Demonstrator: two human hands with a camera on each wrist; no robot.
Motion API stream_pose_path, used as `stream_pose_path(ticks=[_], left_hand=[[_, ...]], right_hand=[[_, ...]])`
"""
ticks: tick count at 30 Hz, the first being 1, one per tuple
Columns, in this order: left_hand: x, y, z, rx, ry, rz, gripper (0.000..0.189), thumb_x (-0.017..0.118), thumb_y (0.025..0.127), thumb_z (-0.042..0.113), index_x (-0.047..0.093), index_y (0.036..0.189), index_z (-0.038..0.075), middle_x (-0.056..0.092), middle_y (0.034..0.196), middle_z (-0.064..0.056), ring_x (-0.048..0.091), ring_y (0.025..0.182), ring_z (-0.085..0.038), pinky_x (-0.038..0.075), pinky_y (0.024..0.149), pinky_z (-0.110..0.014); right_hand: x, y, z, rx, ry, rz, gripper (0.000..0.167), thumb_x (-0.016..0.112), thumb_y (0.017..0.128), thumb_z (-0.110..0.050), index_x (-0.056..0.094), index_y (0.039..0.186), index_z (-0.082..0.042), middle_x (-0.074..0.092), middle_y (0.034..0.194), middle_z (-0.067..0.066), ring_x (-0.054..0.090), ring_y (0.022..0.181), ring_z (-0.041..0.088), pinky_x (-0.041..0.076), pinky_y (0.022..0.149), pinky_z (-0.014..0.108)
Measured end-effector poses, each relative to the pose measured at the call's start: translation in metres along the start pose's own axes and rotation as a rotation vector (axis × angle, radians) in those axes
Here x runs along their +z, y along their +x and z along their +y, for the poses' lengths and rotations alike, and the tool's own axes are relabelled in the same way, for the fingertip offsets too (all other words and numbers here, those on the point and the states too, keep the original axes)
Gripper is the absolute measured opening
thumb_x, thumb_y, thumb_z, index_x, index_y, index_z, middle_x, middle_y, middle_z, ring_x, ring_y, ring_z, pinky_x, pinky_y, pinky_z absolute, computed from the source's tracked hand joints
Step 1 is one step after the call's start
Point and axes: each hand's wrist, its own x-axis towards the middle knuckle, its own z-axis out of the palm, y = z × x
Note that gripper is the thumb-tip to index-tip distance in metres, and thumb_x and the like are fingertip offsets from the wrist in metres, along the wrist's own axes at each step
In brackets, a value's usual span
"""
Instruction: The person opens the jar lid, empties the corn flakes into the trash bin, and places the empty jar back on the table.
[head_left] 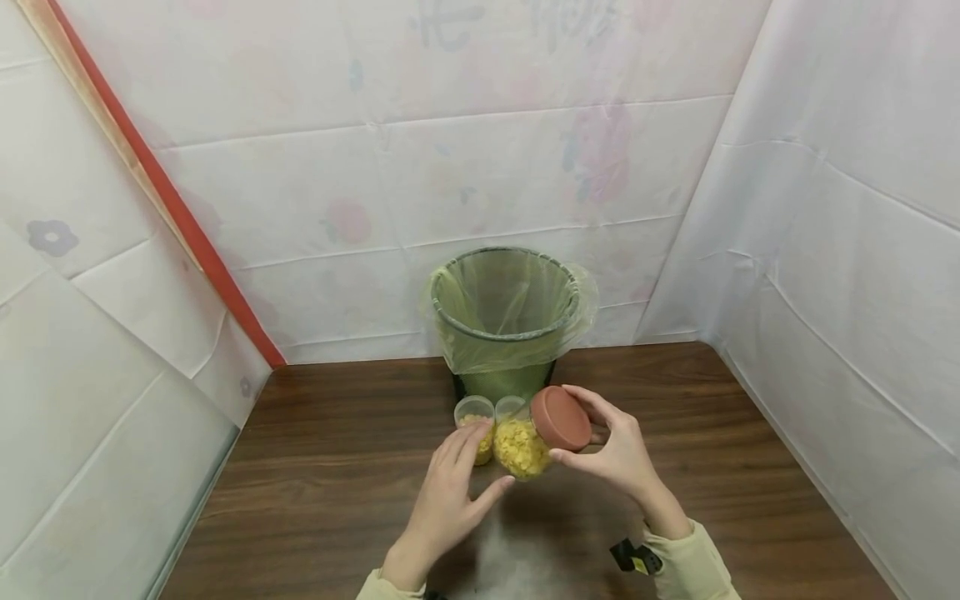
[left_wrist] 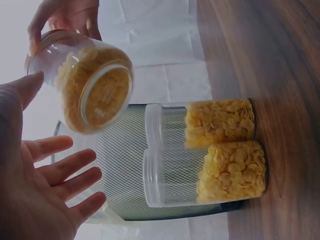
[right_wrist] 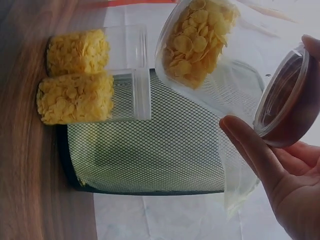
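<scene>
My right hand (head_left: 621, 454) grips the reddish-brown lid (head_left: 561, 418) of a clear jar (head_left: 522, 450) partly filled with yellow corn flakes. That jar is raised above the table and tilted, its base turned toward my left hand. Beside it my left hand (head_left: 448, 492) has its fingers spread and extended, with nothing in the palm. In the left wrist view those fingers (left_wrist: 75, 165) are apart from the jar's round base. Two more clear jars of corn flakes, one jar (left_wrist: 232, 172) and another jar (left_wrist: 220, 122), stand side by side on the table behind the hands.
A green mesh waste bin (head_left: 502, 383) lined with a thin plastic bag (head_left: 480, 354) stands right behind the two jars. The dark wooden table (head_left: 322, 467) meets white printed sheets (head_left: 300, 208) at the back and both sides. A red strip (head_left: 180, 208) runs down the left corner.
</scene>
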Motion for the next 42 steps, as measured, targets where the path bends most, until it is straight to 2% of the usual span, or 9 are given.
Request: stream_pose_path(ticks=[5, 13, 21, 28, 37, 42], left_hand=[[0.0, 0.002, 0.003, 0.016, -0.009, -0.006, 0.074, 0.066, 0.083, 0.052, 0.044, 0.14, 0.01, 0.052, 0.137, -0.008, 0.049, 0.124, -0.03, 0.04, 0.098, -0.052], [0.001, 0.001, 0.006, 0.024, -0.006, -0.013, 0.091, 0.073, 0.074, 0.055, 0.037, 0.144, 0.01, 0.05, 0.138, -0.01, 0.049, 0.124, -0.029, 0.042, 0.097, -0.052], [0.002, -0.001, 0.007, 0.026, -0.026, 0.006, 0.107, 0.084, 0.061, 0.052, 0.036, 0.144, 0.004, 0.05, 0.137, -0.007, 0.051, 0.121, -0.025, 0.044, 0.095, -0.048], [0.002, 0.0, 0.007, 0.028, -0.044, 0.016, 0.12, 0.091, 0.051, 0.044, 0.029, 0.147, 0.007, 0.05, 0.134, -0.007, 0.053, 0.117, -0.024, 0.047, 0.094, -0.045], [0.006, -0.001, 0.009, 0.019, -0.053, 0.023, 0.118, 0.092, 0.05, 0.036, 0.031, 0.145, 0.006, 0.052, 0.127, -0.009, 0.055, 0.111, -0.023, 0.049, 0.092, -0.042], [0.006, 0.0, 0.009, 0.03, -0.044, 0.067, 0.111, 0.09, 0.049, 0.036, 0.038, 0.141, 0.003, 0.056, 0.122, -0.008, 0.056, 0.106, -0.02, 0.051, 0.086, -0.04]], right_hand=[[0.005, -0.001, 0.01, -0.007, 0.081, -0.037, 0.077, 0.084, 0.066, -0.004, 0.048, 0.133, 0.002, 0.06, 0.121, 0.021, 0.066, 0.097, 0.016, 0.058, 0.07, 0.03], [0.02, -0.004, 0.039, -0.029, 0.204, -0.095, 0.079, 0.083, 0.068, -0.004, 0.046, 0.137, -0.005, 0.057, 0.125, 0.016, 0.065, 0.101, 0.013, 0.058, 0.072, 0.032], [0.028, -0.005, 0.037, -0.069, 0.297, -0.143, 0.077, 0.081, 0.07, -0.001, 0.044, 0.137, -0.002, 0.054, 0.128, 0.02, 0.065, 0.103, 0.015, 0.057, 0.073, 0.035], [0.031, -0.004, 0.034, -0.076, 0.332, -0.16, 0.077, 0.08, 0.069, 0.001, 0.044, 0.137, -0.002, 0.053, 0.127, 0.021, 0.065, 0.103, 0.016, 0.057, 0.072, 0.037], [0.028, -0.007, 0.033, -0.042, 0.324, -0.179, 0.077, 0.081, 0.07, -0.001, 0.044, 0.138, -0.005, 0.053, 0.128, 0.02, 0.064, 0.103, 0.016, 0.057, 0.073, 0.037], [0.027, -0.006, 0.031, -0.039, 0.342, -0.203, 0.078, 0.08, 0.072, -0.001, 0.042, 0.139, -0.004, 0.051, 0.131, 0.022, 0.064, 0.106, 0.016, 0.057, 0.075, 0.037]])
